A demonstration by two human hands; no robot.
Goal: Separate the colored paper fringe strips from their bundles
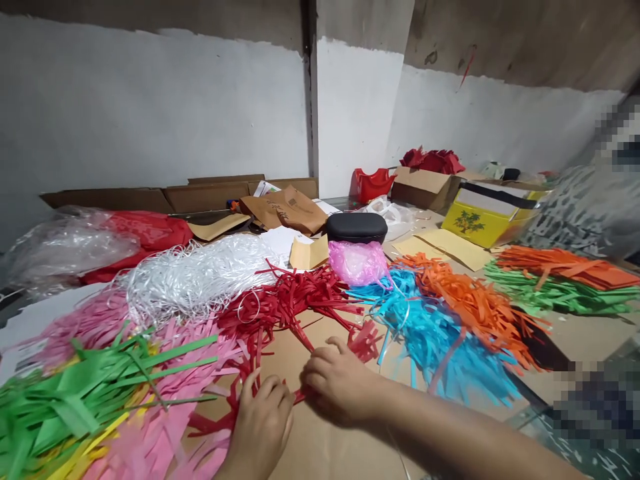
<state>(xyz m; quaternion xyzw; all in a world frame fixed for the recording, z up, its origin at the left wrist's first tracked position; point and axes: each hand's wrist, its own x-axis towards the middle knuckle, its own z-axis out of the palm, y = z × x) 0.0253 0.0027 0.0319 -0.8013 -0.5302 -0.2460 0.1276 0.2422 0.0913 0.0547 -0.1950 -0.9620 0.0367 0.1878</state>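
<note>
My left hand [264, 420] is at the bottom centre, its fingers curled together on red paper strips [253, 317]. Just right of it, my right hand [340, 380] is also closed, with a bit of red strip showing between the two hands. Its fingertips are partly hidden. Both are low over brown cardboard [285, 353]. A small red tassel [365, 341] lies beyond my right hand. Pink strips [170, 373] and green strips [70, 393] are heaped to the left, blue strips [440, 340] and orange strips [475, 300] to the right.
Behind the strips lie a white string bundle [195, 277], a pink plastic bag [357, 261] and a black case [357, 227]. A yellow box [487, 217] and an open carton [425, 189] stand back right. Patterned fabric [575, 207] is at the right edge.
</note>
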